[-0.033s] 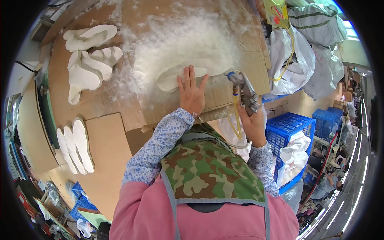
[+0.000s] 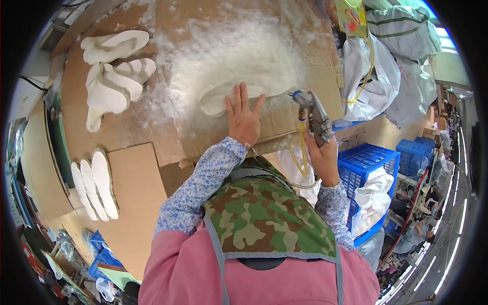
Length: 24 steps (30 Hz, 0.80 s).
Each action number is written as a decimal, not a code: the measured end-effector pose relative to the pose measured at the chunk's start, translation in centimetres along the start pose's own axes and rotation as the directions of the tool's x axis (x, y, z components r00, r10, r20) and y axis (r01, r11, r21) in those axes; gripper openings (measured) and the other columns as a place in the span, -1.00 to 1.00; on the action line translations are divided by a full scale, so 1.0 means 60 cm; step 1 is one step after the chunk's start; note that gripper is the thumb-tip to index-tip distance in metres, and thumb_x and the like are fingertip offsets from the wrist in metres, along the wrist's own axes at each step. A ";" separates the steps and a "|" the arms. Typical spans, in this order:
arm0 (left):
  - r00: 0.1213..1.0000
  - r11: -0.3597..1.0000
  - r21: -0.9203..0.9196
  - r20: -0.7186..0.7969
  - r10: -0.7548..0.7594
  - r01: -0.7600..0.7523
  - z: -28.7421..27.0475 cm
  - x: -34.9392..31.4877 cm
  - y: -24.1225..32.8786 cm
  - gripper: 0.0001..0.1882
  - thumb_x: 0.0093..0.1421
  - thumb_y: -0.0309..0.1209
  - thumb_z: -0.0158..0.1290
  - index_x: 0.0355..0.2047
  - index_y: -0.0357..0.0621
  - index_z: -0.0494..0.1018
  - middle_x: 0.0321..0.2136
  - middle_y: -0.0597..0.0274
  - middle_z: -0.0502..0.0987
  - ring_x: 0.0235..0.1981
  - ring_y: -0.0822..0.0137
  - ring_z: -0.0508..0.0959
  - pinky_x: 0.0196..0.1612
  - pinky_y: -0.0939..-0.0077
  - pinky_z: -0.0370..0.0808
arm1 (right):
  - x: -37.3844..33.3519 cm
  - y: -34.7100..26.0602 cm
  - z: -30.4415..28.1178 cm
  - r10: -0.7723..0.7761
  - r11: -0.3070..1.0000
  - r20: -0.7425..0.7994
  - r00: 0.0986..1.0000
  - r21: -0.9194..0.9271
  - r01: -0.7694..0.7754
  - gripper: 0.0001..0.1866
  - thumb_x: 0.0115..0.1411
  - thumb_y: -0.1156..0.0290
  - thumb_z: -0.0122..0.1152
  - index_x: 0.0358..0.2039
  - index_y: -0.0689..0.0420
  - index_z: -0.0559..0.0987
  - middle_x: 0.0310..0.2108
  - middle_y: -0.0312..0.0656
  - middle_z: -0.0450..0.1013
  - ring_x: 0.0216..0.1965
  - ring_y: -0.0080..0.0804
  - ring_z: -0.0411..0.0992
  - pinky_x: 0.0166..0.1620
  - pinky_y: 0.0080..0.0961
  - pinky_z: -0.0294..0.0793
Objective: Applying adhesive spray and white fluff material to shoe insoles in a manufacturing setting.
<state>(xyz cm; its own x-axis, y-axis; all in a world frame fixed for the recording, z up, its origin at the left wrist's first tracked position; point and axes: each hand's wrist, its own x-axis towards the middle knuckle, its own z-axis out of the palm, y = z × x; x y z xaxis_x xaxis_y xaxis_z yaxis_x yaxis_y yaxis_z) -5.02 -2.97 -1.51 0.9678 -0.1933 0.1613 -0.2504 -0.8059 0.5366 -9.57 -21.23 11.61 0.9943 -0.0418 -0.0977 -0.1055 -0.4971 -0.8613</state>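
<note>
Head cam: our L hand (image 2: 245,122) is flat, fingers splayed, on 1 white insole (image 2: 212,103) at 12 o'clock; we'd best pin it lightly & sweep the 1 spray gun (image 2: 317,122), gripped in our R hand (image 2: 324,160), evenly from 2 o'clock. We count 3 spare insoles (image 2: 92,185) approx. 9 o'clock; 10 o'clock pile (image 2: 109,86) overlaps, can't count.

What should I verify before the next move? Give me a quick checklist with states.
1. Left hand resting on the flat white piece, fingers spread: ok.
2. Right hand closed around the spray gun: ok.
3. Nozzle apart from the left hand: ok.
4. Yellow hose running down from the gun: ok.
5. Trigger pressed or released: cannot tell.
6. Three white pieces at lower left apart from both hands: ok.
</note>
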 end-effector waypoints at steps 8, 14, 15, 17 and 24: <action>0.999 0.999 0.025 0.026 -0.026 0.025 -0.012 -0.015 -0.014 -0.35 0.06 -0.53 -0.06 0.23 0.02 0.25 0.35 -0.25 -0.13 0.39 -0.14 -0.17 0.31 -0.26 -0.25 | -0.001 0.012 -0.015 0.087 0.996 -0.030 0.996 0.001 -0.087 -0.71 0.23 0.52 0.14 -0.05 0.31 0.43 -0.32 -0.28 0.44 -0.37 -0.61 0.32 -0.29 -0.61 0.36; 0.998 0.997 0.044 0.007 -0.061 0.060 -0.029 -0.039 -0.033 -0.35 0.08 -0.50 -0.03 0.24 -0.03 0.21 0.35 -0.16 -0.09 0.40 -0.05 -0.15 0.30 -0.25 -0.23 | -0.010 -0.010 0.027 -0.014 0.997 0.026 1.000 0.070 0.012 -0.76 0.24 0.50 0.13 -0.11 0.32 0.44 -0.41 -0.23 0.45 -0.41 -0.58 0.31 -0.32 -0.56 0.36; 0.997 0.997 0.040 -0.004 -0.071 0.071 -0.032 -0.043 -0.036 -0.35 0.08 -0.49 -0.03 0.24 -0.04 0.21 0.35 -0.15 -0.08 0.40 -0.03 -0.15 0.30 -0.25 -0.22 | -0.011 -0.014 0.030 -0.009 1.000 0.083 0.996 -0.018 0.011 -0.78 0.23 0.50 0.13 -0.13 0.32 0.44 -0.43 -0.20 0.43 -0.42 -0.55 0.31 -0.33 -0.54 0.36; 0.996 0.994 0.056 -0.004 -0.091 0.091 -0.039 -0.054 -0.043 -0.36 0.09 -0.48 -0.02 0.24 -0.03 0.21 0.35 -0.14 -0.07 0.40 -0.03 -0.14 0.30 -0.25 -0.21 | -0.012 -0.028 0.044 -0.015 0.998 0.138 0.990 -0.064 0.024 -0.80 0.22 0.49 0.14 -0.18 0.29 0.43 -0.49 -0.14 0.40 -0.46 -0.44 0.32 -0.34 -0.48 0.36; 0.986 0.984 0.060 0.004 -0.167 0.166 -0.068 -0.094 -0.062 -0.36 0.10 -0.46 -0.01 0.24 -0.03 0.21 0.34 -0.08 -0.04 0.39 -0.04 -0.12 0.29 -0.28 -0.20 | -0.013 -0.050 0.080 -0.029 0.997 0.268 0.963 -0.057 0.046 -0.79 0.22 0.47 0.13 -0.15 0.25 0.41 -0.48 -0.03 0.42 -0.47 -0.23 0.36 -0.33 -0.41 0.37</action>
<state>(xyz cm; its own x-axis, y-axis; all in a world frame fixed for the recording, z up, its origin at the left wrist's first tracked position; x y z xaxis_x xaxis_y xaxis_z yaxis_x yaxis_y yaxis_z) -9.66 3.43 -1.02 0.9961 -0.0583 0.0662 -0.0839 -0.8590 0.5051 -10.09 -15.52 11.88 0.9571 0.2065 -0.2033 -0.0593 -0.5473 -0.8348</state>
